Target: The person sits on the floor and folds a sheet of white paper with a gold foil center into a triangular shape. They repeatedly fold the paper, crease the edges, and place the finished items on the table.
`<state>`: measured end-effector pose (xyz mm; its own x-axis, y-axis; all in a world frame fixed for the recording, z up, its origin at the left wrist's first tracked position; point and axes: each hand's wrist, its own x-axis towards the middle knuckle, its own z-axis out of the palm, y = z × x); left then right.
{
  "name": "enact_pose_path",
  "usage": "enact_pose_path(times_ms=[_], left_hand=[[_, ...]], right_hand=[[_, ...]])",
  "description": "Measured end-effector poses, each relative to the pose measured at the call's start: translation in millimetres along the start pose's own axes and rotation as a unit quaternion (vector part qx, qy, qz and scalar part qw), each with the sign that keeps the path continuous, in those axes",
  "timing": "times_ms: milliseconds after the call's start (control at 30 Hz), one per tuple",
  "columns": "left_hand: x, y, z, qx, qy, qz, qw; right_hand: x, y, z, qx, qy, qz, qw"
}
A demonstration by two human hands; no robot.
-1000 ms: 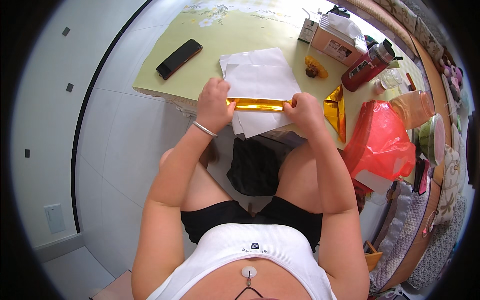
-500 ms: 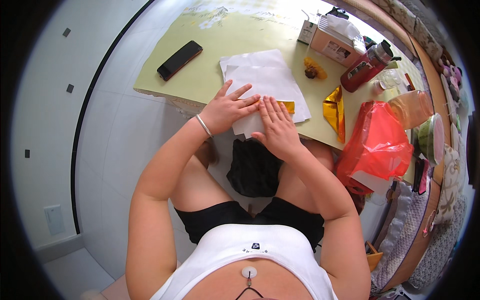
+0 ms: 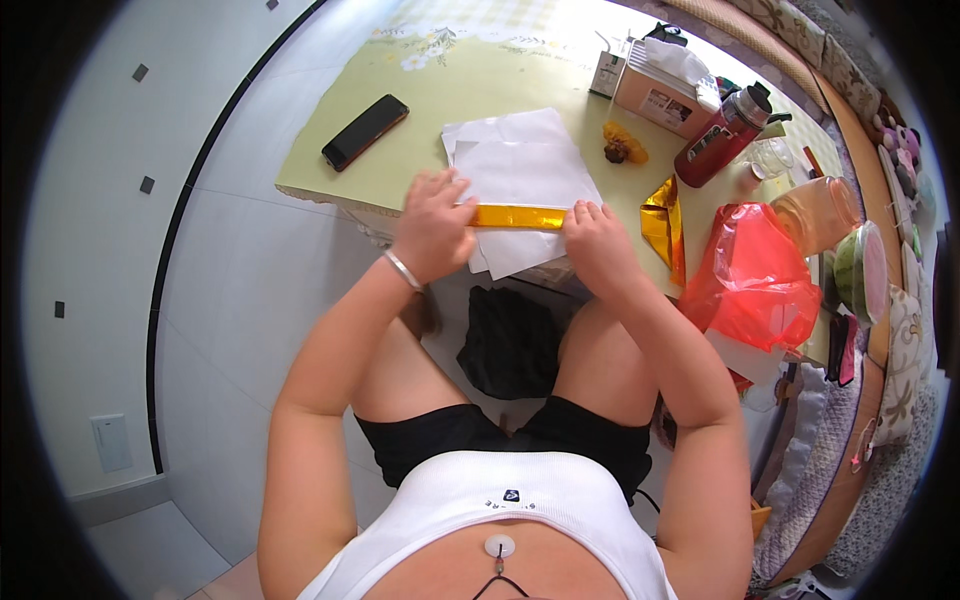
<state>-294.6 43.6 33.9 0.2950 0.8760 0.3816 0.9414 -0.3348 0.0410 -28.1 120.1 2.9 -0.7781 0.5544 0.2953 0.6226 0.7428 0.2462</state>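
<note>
A narrow band of shiny gold foil paper (image 3: 518,217) lies across a few white paper sheets (image 3: 525,172) at the table's near edge. My left hand (image 3: 435,228), a silver bangle on its wrist, is closed at the band's left end and slightly blurred. At the right end, my right hand (image 3: 600,243) pinches the band with curled fingers. Both thumbs are mostly hidden. A second, crumpled piece of gold foil (image 3: 662,228) rests right of the sheets.
A black phone (image 3: 365,132) lies at the left on the table (image 3: 480,80). To the right stand a red thermos (image 3: 722,138), a tissue box (image 3: 665,95), a red plastic bag (image 3: 750,280), a clear jar (image 3: 818,215) and a cut watermelon (image 3: 862,272). Some yellow peel (image 3: 625,143) lies near the box.
My hands have moved apart from flat on the foil to its two ends, their fingers now curled. More of the gold band shows between them.
</note>
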Motion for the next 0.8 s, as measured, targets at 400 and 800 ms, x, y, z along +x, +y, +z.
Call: enact_pose_path(times_ms=[400,800], left_hand=[[57.6,70.4,49.1,0.072,-0.045,0.021,0.996],[37.2,-15.0,11.6,-0.597,-0.036,-0.162,0.785]], right_hand=[[4.6,16.4,-16.5,0.252,0.014,0.066,0.965],[-18.5,35.1,-27.3,0.242,-0.014,0.004,0.97]])
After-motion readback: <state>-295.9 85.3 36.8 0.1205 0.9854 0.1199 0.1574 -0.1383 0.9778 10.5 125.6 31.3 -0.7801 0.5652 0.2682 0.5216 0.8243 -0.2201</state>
